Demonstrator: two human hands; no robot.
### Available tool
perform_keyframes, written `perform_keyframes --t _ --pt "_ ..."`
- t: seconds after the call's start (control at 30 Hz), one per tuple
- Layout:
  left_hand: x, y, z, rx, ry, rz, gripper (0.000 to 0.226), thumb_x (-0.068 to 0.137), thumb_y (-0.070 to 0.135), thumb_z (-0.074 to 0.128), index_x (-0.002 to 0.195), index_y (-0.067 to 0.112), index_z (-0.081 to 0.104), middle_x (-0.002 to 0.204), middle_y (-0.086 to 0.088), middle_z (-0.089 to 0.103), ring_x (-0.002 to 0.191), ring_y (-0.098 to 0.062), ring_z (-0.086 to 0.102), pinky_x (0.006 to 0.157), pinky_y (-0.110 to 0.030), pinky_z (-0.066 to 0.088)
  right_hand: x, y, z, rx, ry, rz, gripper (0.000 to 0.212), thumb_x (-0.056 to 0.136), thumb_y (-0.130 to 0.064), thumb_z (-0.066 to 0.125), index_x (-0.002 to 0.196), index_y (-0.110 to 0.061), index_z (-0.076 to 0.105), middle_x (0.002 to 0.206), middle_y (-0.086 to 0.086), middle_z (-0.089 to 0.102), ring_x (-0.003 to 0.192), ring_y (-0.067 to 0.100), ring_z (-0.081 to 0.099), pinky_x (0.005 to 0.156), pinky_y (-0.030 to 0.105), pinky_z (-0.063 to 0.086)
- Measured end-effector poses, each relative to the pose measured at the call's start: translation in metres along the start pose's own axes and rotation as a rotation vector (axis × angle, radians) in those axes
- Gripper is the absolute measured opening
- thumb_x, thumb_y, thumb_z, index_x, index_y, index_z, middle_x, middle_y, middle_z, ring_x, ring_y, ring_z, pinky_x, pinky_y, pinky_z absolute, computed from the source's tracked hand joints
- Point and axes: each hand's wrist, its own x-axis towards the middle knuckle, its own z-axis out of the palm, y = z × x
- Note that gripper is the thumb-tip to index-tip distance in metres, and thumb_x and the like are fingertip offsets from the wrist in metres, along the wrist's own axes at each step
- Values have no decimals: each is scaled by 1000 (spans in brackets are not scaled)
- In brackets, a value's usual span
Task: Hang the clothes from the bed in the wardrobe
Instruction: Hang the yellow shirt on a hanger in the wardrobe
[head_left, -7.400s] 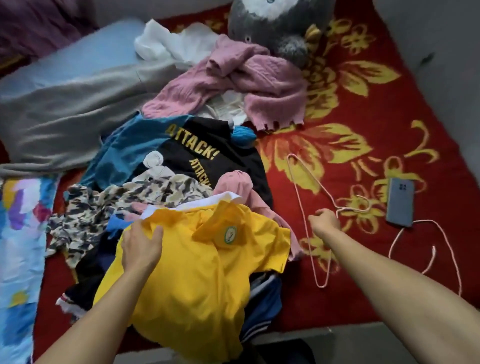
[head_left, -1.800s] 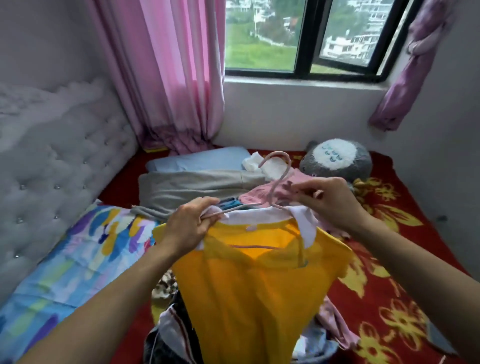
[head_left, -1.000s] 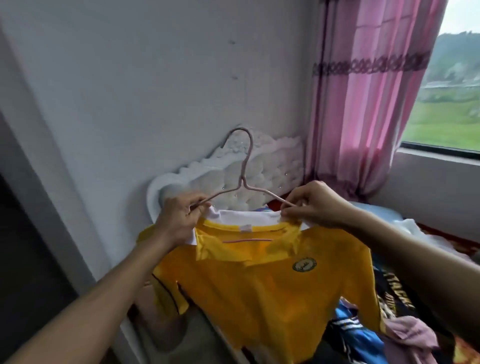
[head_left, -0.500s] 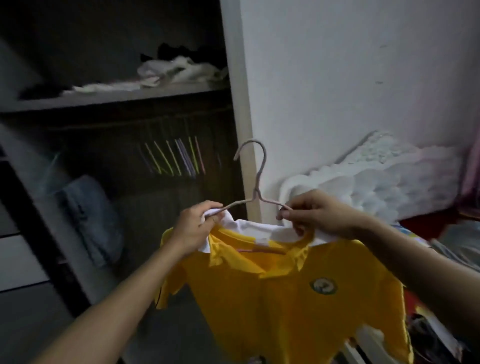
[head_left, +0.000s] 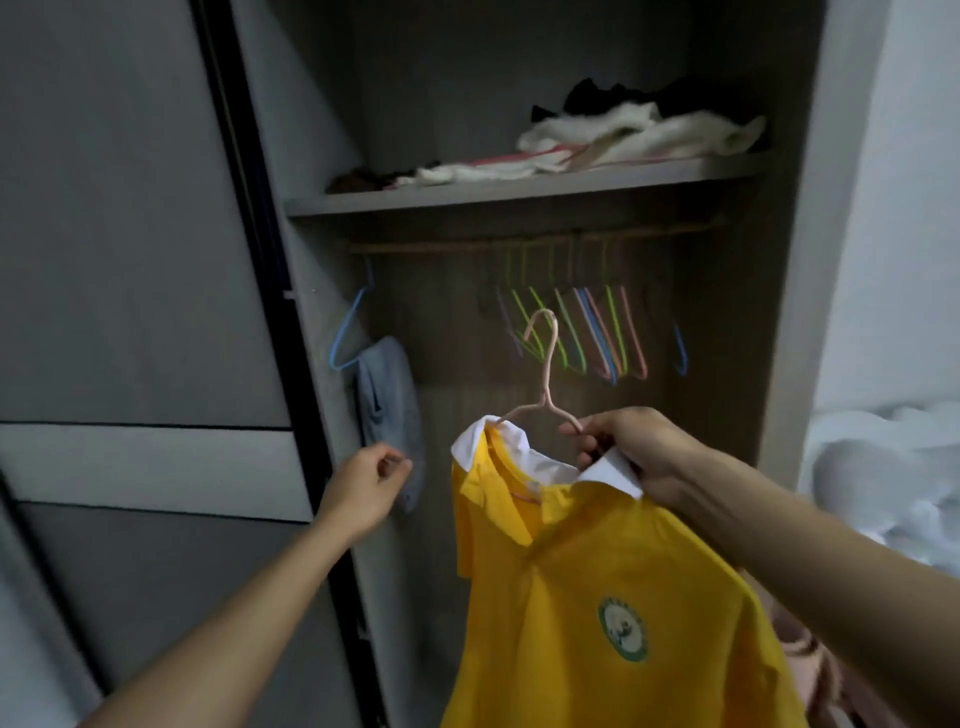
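Note:
A yellow polo shirt (head_left: 597, 597) with a white collar and a round green badge hangs on a pink hanger (head_left: 544, 379). My right hand (head_left: 631, 452) grips the hanger's right shoulder and the collar, holding the shirt in front of the open wardrobe. The hanger's hook points up, below the wardrobe rail (head_left: 530, 241). My left hand (head_left: 363, 491) is off the shirt, fingers loosely curled, near a blue garment (head_left: 387, 410) that hangs at the rail's left end; I cannot tell whether it touches it.
Several empty coloured hangers (head_left: 582, 332) hang on the rail's middle and right. A shelf (head_left: 519, 189) above carries white and dark clothes. A grey sliding door (head_left: 130, 312) stands at the left. The white tufted headboard (head_left: 883, 467) is at the right.
My view has swung left to face the wardrobe. My left hand has let go of the hanger and moved left toward the blue garment; my right hand alone holds the shirt.

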Motion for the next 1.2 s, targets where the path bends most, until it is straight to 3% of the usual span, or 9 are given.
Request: perform_keyframes --t 0.17,0.27,0.43,0.53,0.73,0.87,1.07,1.13,1.2 --pt "61 -30 -14 121 7 -38 6 87 23 66 85 20 70 80 0 71 80 -18 66 75 -32 52 108 -26 44 -14 -49 -32 23 97 -7 46 94 2 66 65 7 58 60 16 55 62 30 52" --pt "96 -40 -20 162 52 -47 5 87 24 65 82 23 68 78 2 70 79 -18 66 74 -31 52 165 -46 78 -59 -79 -123 21 94 -6 52 77 -7 66 69 5 61 60 14 57 72 31 50" --pt "140 -47 -29 240 85 -56 9 85 29 64 90 25 69 81 5 69 82 -18 66 77 -34 53 242 -89 129 -106 -54 -236 18 95 -4 51 87 -3 66 54 1 63 44 9 60 44 19 49" --pt "175 -50 -41 283 123 -24 12 85 31 62 93 25 68 82 6 67 84 -19 65 78 -36 53 286 -113 155 -149 -8 -297 17 95 -6 52 104 -1 65 58 3 65 44 10 61 40 18 47" --pt "253 -61 -60 475 160 102 24 92 26 52 112 15 62 109 -8 57 101 -29 59 83 -36 48 368 -149 195 -157 74 -332 23 99 -12 45 112 -3 63 84 8 70 72 17 67 55 28 53" --pt "302 -75 -62 537 78 137 24 96 20 45 116 10 53 114 -12 50 105 -31 55 82 -37 44 422 -156 223 -186 124 -313 29 98 -9 41 116 1 61 79 10 69 73 21 67 65 33 53" --pt "335 -88 -56 644 -63 189 16 92 10 47 107 8 49 113 -16 56 103 -37 57 69 -35 36 470 -132 256 -331 140 -280 24 98 -5 47 114 11 56 70 12 63 51 18 63 41 21 47" --pt "339 -92 -55 660 -61 213 13 91 9 48 104 9 49 111 -15 59 103 -37 58 71 -37 40 478 -124 265 -342 110 -304 20 99 -3 47 114 8 54 73 12 63 37 10 60 32 16 40" --pt "342 -97 -55 673 -45 237 12 91 10 47 102 10 50 109 -14 61 101 -36 59 72 -39 43 484 -119 267 -377 90 -327 12 97 -1 50 107 1 57 67 7 64 38 9 59 33 17 41"
